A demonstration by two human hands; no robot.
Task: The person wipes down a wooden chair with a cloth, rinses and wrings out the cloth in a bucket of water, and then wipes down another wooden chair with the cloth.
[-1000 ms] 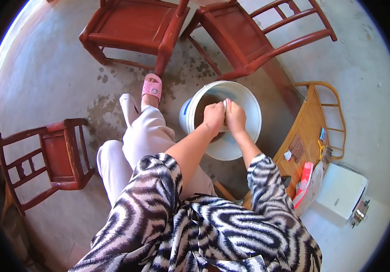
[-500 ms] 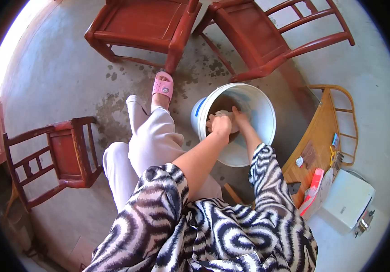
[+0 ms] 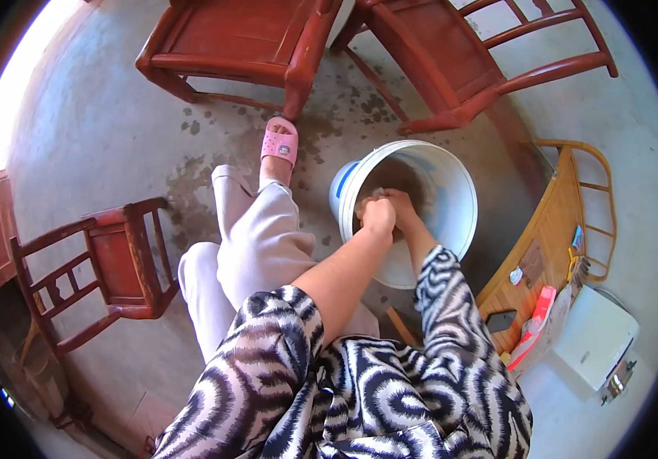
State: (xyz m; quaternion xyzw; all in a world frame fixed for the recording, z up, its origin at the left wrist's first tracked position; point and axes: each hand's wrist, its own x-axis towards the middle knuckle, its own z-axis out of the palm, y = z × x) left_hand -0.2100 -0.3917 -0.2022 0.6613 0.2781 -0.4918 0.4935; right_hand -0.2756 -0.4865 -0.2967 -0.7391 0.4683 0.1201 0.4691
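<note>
Both hands are down inside a white bucket [image 3: 460,206] that holds murky brownish water. My left hand [image 3: 378,215] is closed on a pale wet cloth [image 3: 367,200], which shows in part beyond its fingers. Close against it on the right, my right hand [image 3: 400,205] has its fingers curled toward the same cloth; their tips are hidden behind the left hand. The lower part of the cloth cannot be seen.
Red wooden chairs stand at the top [image 3: 229,38], upper right [image 3: 440,57] and left [image 3: 114,260]. On the right a bamboo surface [image 3: 547,206] bears a phone [image 3: 501,320] and a red packet [image 3: 543,306]. A pink slipper [image 3: 280,144] is beside the bucket.
The hands have gone from the bucket's mouth deeper inside, and then drawn together around the cloth. The view has shifted, so the bucket appears farther right.
</note>
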